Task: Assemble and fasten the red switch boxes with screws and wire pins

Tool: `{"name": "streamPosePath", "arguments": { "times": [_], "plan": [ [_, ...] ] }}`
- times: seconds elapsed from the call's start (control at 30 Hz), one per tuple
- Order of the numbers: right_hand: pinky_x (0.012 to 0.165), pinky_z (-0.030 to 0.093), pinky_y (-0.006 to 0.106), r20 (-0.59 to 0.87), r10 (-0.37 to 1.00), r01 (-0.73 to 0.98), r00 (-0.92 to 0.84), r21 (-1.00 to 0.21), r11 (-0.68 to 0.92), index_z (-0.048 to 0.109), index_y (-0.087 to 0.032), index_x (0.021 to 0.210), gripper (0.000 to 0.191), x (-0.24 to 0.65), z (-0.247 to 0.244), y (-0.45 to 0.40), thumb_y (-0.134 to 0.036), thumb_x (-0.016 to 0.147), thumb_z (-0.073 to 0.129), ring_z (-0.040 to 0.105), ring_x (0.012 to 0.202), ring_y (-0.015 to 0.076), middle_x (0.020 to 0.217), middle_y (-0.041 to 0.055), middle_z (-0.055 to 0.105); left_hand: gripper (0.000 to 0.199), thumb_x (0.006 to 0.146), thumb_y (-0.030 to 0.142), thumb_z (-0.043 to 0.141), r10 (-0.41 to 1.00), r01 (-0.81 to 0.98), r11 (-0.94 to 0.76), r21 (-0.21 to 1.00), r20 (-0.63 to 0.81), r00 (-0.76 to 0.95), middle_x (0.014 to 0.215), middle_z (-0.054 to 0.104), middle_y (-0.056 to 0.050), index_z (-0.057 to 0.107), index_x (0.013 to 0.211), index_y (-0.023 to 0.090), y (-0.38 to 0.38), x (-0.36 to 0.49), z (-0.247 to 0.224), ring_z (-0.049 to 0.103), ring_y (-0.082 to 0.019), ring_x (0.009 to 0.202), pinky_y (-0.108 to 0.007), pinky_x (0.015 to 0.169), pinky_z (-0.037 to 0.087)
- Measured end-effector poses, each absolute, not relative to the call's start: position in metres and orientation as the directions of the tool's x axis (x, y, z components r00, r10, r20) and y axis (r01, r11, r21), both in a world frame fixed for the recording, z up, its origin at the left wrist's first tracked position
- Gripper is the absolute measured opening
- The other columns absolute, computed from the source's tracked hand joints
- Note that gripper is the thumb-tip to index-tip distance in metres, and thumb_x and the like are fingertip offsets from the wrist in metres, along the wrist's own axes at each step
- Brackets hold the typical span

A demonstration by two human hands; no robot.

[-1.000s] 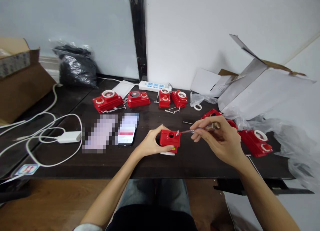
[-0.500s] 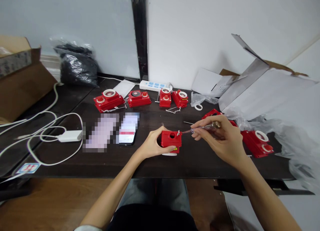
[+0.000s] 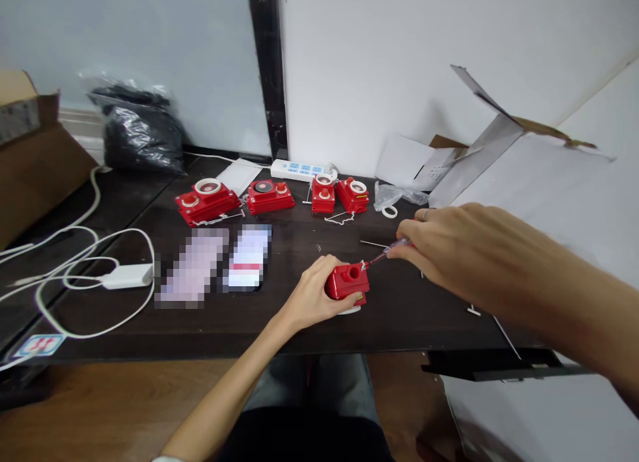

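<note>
My left hand (image 3: 317, 295) is wrapped round a small red box (image 3: 344, 283) near the front edge of the table. The box has a round hole in the side facing me and a white ring beneath it. My right hand (image 3: 434, 242) is closed on a screwdriver (image 3: 392, 247) with a clear handle. Its shaft points left and down, and the tip is at a small whitish fitting on the box's upper right corner. Whether the tip sits in a screw is too small to tell.
Several similar red boxes (image 3: 207, 199) stand along the back, before a white power strip (image 3: 299, 170). Two phones, one a lit phone (image 3: 248, 257), lie left, near a white charger (image 3: 127, 276) and cables. Cardboard boxes (image 3: 44, 162) flank the table. A white ring (image 3: 389, 212) lies at right.
My right hand has turned over, back now uppermost, its forearm swung up from the right and covering the red boxes there. The held red box has tilted slightly. The view has shifted a little.
</note>
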State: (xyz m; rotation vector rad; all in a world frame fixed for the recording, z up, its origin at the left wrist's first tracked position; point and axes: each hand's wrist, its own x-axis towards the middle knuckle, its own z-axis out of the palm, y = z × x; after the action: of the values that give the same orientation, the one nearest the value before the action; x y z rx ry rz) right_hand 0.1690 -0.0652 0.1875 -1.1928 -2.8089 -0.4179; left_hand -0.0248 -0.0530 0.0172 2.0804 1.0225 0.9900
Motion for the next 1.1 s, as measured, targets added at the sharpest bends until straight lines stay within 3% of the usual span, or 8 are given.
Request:
{"name": "streamPosePath", "arguments": {
  "times": [0.23,0.4,0.5,0.7,0.87,1.1],
  "plan": [
    [0.049,0.016,0.033,0.166,0.615,0.635,-0.771,0.119,0.763,0.044,-0.023,0.055,0.038,0.169,0.188,-0.049,-0.033,0.092,0.046,0.026,0.041,0.0124,0.045,-0.0002,0.036,0.031,0.073,0.039,0.070,0.843,0.364,-0.499,0.786,0.342,0.415,0.086,0.059,-0.002,0.055,0.091,0.018,-0.049,-0.026,0.017,0.059,-0.018,0.080,-0.032,0.075,0.048],
    [0.051,0.020,0.033,0.160,0.529,0.545,-0.833,0.083,0.834,0.048,-0.023,0.057,0.038,0.158,0.189,-0.049,-0.029,0.094,0.043,0.035,0.049,0.0144,0.053,0.0019,0.045,0.028,0.073,0.037,0.070,0.853,0.351,-0.479,0.804,0.332,0.403,0.087,0.060,-0.001,0.054,0.088,0.019,-0.046,-0.028,0.018,0.059,-0.018,0.081,-0.029,0.075,0.047],
    [0.057,0.027,0.032,0.088,0.470,0.478,-0.878,0.176,0.860,0.051,-0.024,0.058,0.040,0.151,0.193,-0.051,-0.022,0.096,0.039,0.042,0.060,0.0158,0.059,0.0026,0.051,0.028,0.073,0.037,0.070,0.854,0.355,-0.477,0.804,0.329,0.403,0.086,0.061,-0.001,0.054,0.088,0.019,-0.045,-0.027,0.018,0.059,-0.018,0.081,-0.028,0.073,0.047],
    [0.060,0.027,0.033,-0.144,0.563,0.383,-0.814,0.596,0.706,0.060,-0.016,0.070,0.024,0.153,0.192,-0.059,-0.011,0.088,0.044,0.045,0.067,0.0184,0.065,0.0053,0.054,0.027,0.072,0.035,0.070,0.850,0.344,-0.487,0.803,0.345,0.399,0.084,0.059,0.000,0.054,0.086,0.018,-0.045,-0.027,0.019,0.058,-0.016,0.077,-0.027,0.069,0.046],
    [0.058,0.024,0.030,-0.159,0.545,0.326,-0.823,0.652,0.684,0.057,-0.016,0.071,0.014,0.155,0.192,-0.062,-0.008,0.080,0.051,0.045,0.065,0.0175,0.064,0.0039,0.052,0.027,0.072,0.035,0.071,0.853,0.339,-0.478,0.810,0.337,0.398,0.082,0.058,0.000,0.053,0.083,0.018,-0.045,-0.028,0.018,0.056,-0.016,0.075,-0.026,0.068,0.045],
    [0.061,0.026,0.029,-0.114,0.473,0.299,-0.874,0.642,0.706,0.060,-0.014,0.085,0.016,0.153,0.192,-0.060,-0.009,0.087,0.045,0.046,0.071,0.0168,0.078,0.0064,0.058,0.029,0.073,0.038,0.070,0.849,0.302,-0.472,0.829,0.334,0.410,0.081,0.056,0.000,0.053,0.084,0.018,-0.043,-0.032,0.016,0.054,-0.014,0.071,-0.026,0.066,0.044]
  ]
}}
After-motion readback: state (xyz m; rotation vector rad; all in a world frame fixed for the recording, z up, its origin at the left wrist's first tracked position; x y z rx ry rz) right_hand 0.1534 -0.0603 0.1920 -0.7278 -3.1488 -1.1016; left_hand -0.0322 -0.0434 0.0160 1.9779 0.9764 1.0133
